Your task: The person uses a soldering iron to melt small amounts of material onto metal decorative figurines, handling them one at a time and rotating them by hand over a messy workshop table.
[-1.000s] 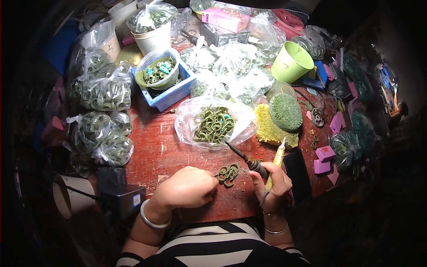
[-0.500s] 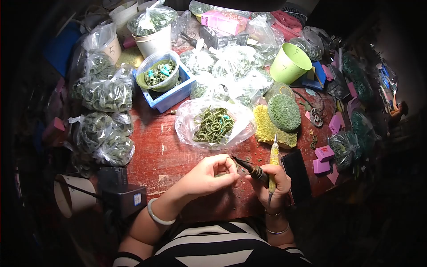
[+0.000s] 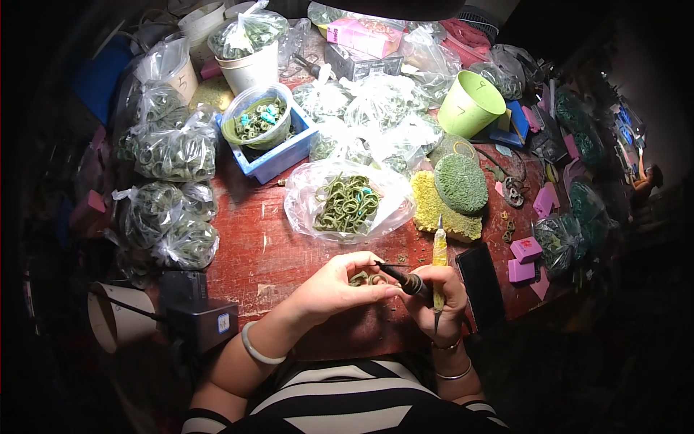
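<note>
Left hand (image 3: 340,288): nearer right hand (image 3: 442,298) | Dark tool (image 3: 402,278): tip brought to left hand | Yellow pen (image 3: 439,253): turned straight forward

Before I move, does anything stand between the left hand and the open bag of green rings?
Nothing visible does: only red tabletop shows between the left hand and open bag. The dark-tipped tool in the right hand points in from the side.

Your green cup (image 3: 473,108), upper right, and beige cup (image 3: 181,76), upper left, bear handwritten numbers (image 3: 460,111); the pink box (image 3: 361,37), top centre, printing (image 3: 335,34); the black box (image 3: 196,327), lower left, a small label (image 3: 223,322).
</note>
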### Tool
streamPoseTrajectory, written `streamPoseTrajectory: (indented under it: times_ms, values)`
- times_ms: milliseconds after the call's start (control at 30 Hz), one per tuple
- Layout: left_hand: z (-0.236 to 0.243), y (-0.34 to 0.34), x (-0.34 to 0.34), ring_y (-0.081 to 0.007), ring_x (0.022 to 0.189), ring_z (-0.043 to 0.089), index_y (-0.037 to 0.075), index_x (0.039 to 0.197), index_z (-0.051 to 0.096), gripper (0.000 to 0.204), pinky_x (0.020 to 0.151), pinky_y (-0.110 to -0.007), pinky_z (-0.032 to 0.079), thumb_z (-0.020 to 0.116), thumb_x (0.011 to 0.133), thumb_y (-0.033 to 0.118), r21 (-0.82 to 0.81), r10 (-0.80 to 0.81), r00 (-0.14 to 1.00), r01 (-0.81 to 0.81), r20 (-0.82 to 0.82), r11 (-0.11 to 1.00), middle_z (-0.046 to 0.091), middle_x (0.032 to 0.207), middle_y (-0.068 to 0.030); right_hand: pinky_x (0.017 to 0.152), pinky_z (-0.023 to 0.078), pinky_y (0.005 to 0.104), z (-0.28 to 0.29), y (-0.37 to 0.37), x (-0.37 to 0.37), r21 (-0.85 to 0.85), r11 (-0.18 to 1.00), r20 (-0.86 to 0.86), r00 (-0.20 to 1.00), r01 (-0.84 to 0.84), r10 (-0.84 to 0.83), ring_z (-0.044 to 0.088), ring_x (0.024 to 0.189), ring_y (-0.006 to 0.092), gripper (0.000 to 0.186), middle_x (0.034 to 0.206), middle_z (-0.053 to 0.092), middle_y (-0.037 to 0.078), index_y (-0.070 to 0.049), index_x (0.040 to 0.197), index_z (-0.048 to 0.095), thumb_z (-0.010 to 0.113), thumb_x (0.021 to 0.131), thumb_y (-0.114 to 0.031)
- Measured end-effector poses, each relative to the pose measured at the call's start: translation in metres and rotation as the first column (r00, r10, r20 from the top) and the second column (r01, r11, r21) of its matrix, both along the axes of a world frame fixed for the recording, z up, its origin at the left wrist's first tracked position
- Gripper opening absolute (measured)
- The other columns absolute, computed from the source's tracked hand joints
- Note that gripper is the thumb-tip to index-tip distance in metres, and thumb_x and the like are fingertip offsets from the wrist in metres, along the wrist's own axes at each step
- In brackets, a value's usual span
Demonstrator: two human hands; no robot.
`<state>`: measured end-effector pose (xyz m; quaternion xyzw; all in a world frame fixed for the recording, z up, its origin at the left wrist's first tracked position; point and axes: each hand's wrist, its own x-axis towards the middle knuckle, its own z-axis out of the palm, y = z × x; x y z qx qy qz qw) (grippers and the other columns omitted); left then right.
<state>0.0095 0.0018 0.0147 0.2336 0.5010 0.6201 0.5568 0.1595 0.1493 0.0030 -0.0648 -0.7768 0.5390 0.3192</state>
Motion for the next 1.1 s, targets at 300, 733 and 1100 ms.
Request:
streamPoseTrajectory:
  times_ms: [300, 733, 1100]
  values:
    - [-0.010, -0.001, 0.002, -0.0011, 0.074, 0.047, 0.002, 0.107, 0.068, 0.023, 0.069, -0.016, 0.039, 0.077, 0.087, 0.007, 0.080, 0.081, 0.992, -0.089, 0.095, 0.993, 0.062, 0.094, 0.0043, 0.066, 0.047, 0.0209, 0.004, -0.001, 0.004, -0.005, 0.999, 0.075, 0.996, 0.046, -0.046, 0.057, 0.073, 0.0066, 0.035, 0.086, 0.063, 0.003, -0.003, 0.101, 0.057, 0.081, 0.077, 0.002]
    - [-0.014, -0.001, 0.004, -0.0097, 0.093, 0.062, 0.000, 0.105, 0.067, 0.017, 0.085, -0.026, 0.051, 0.073, 0.089, 0.005, 0.060, -0.004, 0.999, 0.007, -0.049, 0.998, 0.069, 0.100, -0.0028, 0.067, 0.054, 0.0256, 0.006, 0.002, 0.001, 0.040, 0.999, 0.060, 0.998, -0.028, 0.026, 0.066, 0.071, 0.0118, 0.030, 0.088, 0.070, 0.008, -0.004, 0.101, 0.057, 0.077, 0.079, -0.002]
    - [-0.013, -0.001, 0.004, -0.0098, 0.093, 0.062, 0.000, 0.106, 0.065, 0.018, 0.086, -0.026, 0.050, 0.071, 0.091, 0.007, 0.102, -0.044, 0.999, 0.042, 0.021, 0.994, 0.068, 0.100, -0.0034, 0.063, 0.050, 0.0230, 0.007, 0.004, 0.004, -0.031, 0.997, 0.096, 0.992, -0.077, 0.079, 0.062, 0.067, 0.0074, 0.029, 0.083, 0.068, 0.005, -0.004, 0.099, 0.056, 0.077, 0.079, -0.001]
